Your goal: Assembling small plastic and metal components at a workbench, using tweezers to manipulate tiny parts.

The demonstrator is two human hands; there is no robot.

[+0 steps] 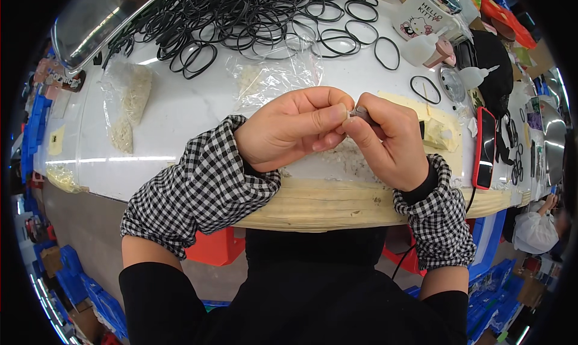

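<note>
My left hand (289, 128) and my right hand (391, 143) meet over the near side of the white table (198, 116). Thumb and forefinger of the left pinch a tiny pale piece (348, 114), too small to name. In the fingers of my right hand is a small dark grey object (362, 113), mostly covered, its tip touching or close to the pale piece. Below the hands, small whitish bits (343, 155) lie scattered on the tabletop. Just beyond them rests a clear plastic bag (274, 80) with pale small pieces inside.
Black rubber rings (241, 20) pile up at the far side. Another bag of pale pieces (135, 95) lies left. Rightward are a red-edged phone (484, 149), a squeeze bottle (419, 48), a yellowish block (439, 134) and a white tub (421, 14). A wooden edge (325, 206) runs along the front.
</note>
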